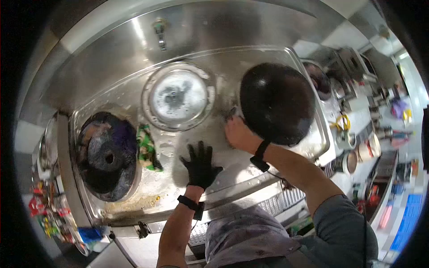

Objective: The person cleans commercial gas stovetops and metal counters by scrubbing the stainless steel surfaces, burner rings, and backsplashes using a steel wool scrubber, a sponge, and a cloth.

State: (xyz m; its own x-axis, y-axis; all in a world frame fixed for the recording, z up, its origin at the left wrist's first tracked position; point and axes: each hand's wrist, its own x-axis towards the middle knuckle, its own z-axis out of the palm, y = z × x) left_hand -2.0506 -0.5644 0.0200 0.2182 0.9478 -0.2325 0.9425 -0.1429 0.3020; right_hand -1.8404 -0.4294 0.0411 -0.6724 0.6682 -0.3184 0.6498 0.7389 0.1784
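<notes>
On the wet steel worktop, my left hand (200,166) wears a black glove, its fingers spread and nothing in it. A green patterned packet or cloth (147,148) lies to its left. My right hand (239,132) is bare and closed at the left edge of a large dark wok (278,103); a small dark part shows at its fingers, too blurred to tell whether it is the wok's handle. Between the wok and the left burner, a round metal lid or pan (179,96) with whitish suds sits behind my left hand.
A blackened burner (108,156) with a central hole fills the left of the worktop. A tap (160,34) hangs from the back panel. Beyond the right edge stand a white bucket (369,148) and a yellow-handled item (342,122). Bottles and packets crowd the lower left.
</notes>
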